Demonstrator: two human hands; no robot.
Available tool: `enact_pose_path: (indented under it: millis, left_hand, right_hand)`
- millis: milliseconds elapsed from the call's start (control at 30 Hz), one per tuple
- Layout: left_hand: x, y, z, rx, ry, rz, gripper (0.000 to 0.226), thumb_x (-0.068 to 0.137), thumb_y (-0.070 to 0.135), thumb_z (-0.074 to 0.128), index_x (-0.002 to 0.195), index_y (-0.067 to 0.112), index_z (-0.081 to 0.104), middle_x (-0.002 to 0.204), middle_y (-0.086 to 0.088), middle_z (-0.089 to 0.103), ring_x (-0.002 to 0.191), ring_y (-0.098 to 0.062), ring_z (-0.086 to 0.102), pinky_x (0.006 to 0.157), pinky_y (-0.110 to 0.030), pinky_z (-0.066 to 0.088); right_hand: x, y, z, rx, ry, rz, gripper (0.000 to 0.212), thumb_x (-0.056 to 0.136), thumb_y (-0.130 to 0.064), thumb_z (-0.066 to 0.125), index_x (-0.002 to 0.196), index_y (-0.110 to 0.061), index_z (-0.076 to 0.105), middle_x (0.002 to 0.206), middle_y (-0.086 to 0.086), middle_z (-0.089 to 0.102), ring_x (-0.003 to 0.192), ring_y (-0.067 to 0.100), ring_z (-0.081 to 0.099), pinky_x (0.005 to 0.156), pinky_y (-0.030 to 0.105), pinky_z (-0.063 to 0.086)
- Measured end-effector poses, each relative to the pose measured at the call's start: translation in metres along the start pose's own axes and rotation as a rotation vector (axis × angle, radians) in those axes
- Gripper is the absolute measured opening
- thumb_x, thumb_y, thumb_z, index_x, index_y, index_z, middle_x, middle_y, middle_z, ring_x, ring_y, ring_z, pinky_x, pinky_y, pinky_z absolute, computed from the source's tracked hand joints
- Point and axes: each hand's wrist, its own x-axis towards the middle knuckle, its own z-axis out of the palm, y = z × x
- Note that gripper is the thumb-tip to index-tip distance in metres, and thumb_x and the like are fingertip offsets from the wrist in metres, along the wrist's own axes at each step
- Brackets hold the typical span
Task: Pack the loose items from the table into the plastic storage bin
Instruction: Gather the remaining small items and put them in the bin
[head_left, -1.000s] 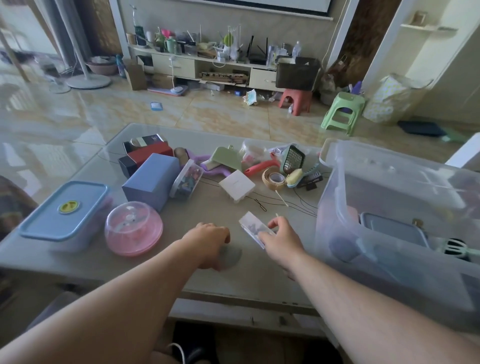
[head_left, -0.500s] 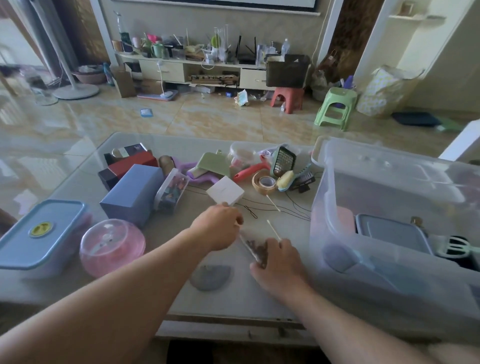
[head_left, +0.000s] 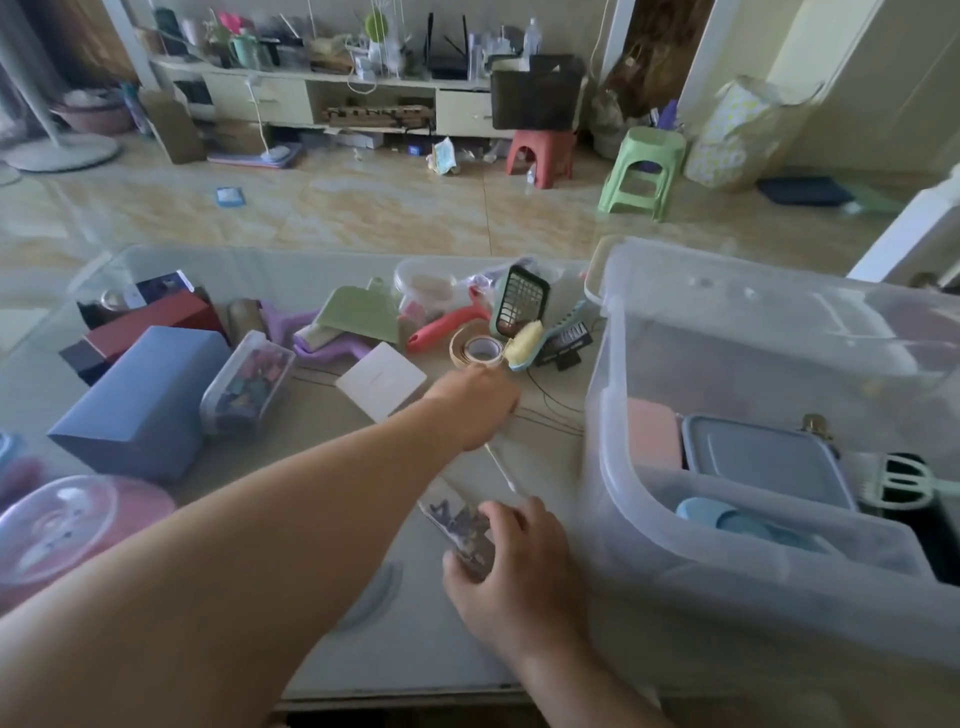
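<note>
At far left I see a pink round container with a clear domed lid near the front edge of the glass-topped surface, then a blue rectangular box and a clear plastic case of coloured bits, its long axis running away from me. Past a white square card, my left hand reaches forward to the roll of beige tape; its fingers are hidden behind the knuckles, so I cannot tell whether they grip anything. A thin white stick lies just below it, slanting from the hand toward the near right. My right hand pinches a small clear packet of dark pieces, long axis slanting from far left to near right, just off the surface. Bare surface lies between my arms. Right of that, the big translucent plastic storage bin stands open-topped, its near wall beside my right hand, a grey lidded box already inside.
</note>
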Motion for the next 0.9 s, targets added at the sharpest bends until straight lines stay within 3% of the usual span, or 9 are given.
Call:
enact_pose_path:
  millis: [167,267,367,433,533,667,733,800,900]
  left_hand:
    - [-0.011,-0.008,0.0,0.016,-0.08,-0.034,0.023,0.096,0.013,0.058,0.116,0.022,0.066,0.118,-0.008,0.06,0.106,-0.031,0.063,0.084,-0.043,0.057]
    - [-0.017,-0.009,0.001,-0.156,-0.077,-0.04,0.02,0.103,0.025,0.055,0.119,0.028,0.065,0.118,-0.002,0.065,0.111,-0.026,0.062,0.086,-0.033,0.048]
    - [-0.025,-0.007,-0.001,-0.278,-0.129,-0.011,0.038,0.092,0.045,0.072,0.126,0.031,0.061,0.116,0.003,0.065,0.109,-0.021,0.059,0.091,-0.034,0.047]
    - [-0.031,-0.004,0.001,-0.2,-0.162,0.052,0.048,0.082,0.046,0.082,0.123,0.031,0.061,0.115,0.004,0.061,0.106,-0.019,0.056,0.088,-0.032,0.044]
    - [-0.033,0.002,0.003,-0.088,-0.155,0.095,0.029,0.085,0.046,0.08,0.109,0.033,0.07,0.11,0.004,0.051,0.11,-0.021,0.054,0.086,-0.031,0.044]
    - [-0.036,-0.001,0.007,-0.036,-0.088,0.137,0.018,0.09,0.05,0.072,0.104,0.038,0.07,0.115,0.005,0.044,0.113,-0.017,0.04,0.097,-0.037,0.045]
    - [-0.035,-0.007,0.002,-0.128,0.02,0.107,0.01,0.093,0.043,0.072,0.094,0.034,0.066,0.109,0.007,0.051,0.109,-0.016,0.046,0.093,-0.036,0.046]
    - [-0.031,-0.021,-0.004,-0.215,0.094,0.009,0.022,0.093,0.028,0.074,0.081,0.031,0.056,0.098,0.008,0.06,0.096,-0.019,0.059,0.083,-0.036,0.051]
    - [-0.034,-0.048,-0.015,-0.173,0.066,-0.056,0.012,0.084,0.033,0.07,0.085,0.038,0.059,0.11,0.008,0.066,0.093,-0.019,0.068,0.073,-0.03,0.052]
  right_hand:
    - [0.002,-0.002,-0.004,0.058,-0.003,0.029,0.048,0.067,-0.062,0.066,0.102,-0.028,0.071,0.1,-0.002,0.058,0.089,0.027,0.063,0.07,0.039,0.057]
    - [0.003,-0.002,-0.005,0.05,-0.013,0.02,0.05,0.069,-0.062,0.064,0.105,-0.028,0.071,0.104,-0.002,0.059,0.091,0.027,0.062,0.073,0.04,0.058]
    - [0.002,-0.003,-0.005,0.047,-0.02,0.022,0.052,0.07,-0.062,0.064,0.107,-0.027,0.072,0.104,-0.001,0.058,0.092,0.026,0.061,0.073,0.04,0.057]
    - [0.001,-0.003,-0.004,0.039,-0.001,0.023,0.052,0.07,-0.062,0.065,0.107,-0.027,0.072,0.1,-0.001,0.058,0.09,0.026,0.061,0.069,0.039,0.057]
    - [0.001,-0.004,-0.005,0.022,0.012,0.029,0.051,0.07,-0.062,0.064,0.106,-0.027,0.072,0.096,-0.002,0.056,0.089,0.025,0.06,0.065,0.038,0.056]
    - [0.001,-0.004,-0.003,0.011,0.019,0.02,0.048,0.07,-0.062,0.064,0.103,-0.028,0.071,0.094,-0.003,0.055,0.087,0.024,0.058,0.063,0.038,0.055]
    - [0.0,-0.003,-0.003,0.018,0.014,0.016,0.047,0.071,-0.062,0.063,0.103,-0.028,0.07,0.095,-0.003,0.054,0.088,0.025,0.057,0.064,0.039,0.055]
    - [-0.001,-0.002,-0.002,0.029,0.015,0.016,0.046,0.071,-0.061,0.063,0.103,-0.028,0.07,0.096,-0.003,0.054,0.088,0.025,0.057,0.065,0.04,0.055]
    - [0.0,-0.002,-0.001,0.029,0.003,0.004,0.047,0.072,-0.061,0.061,0.103,-0.027,0.069,0.096,-0.002,0.054,0.088,0.026,0.056,0.066,0.039,0.054]
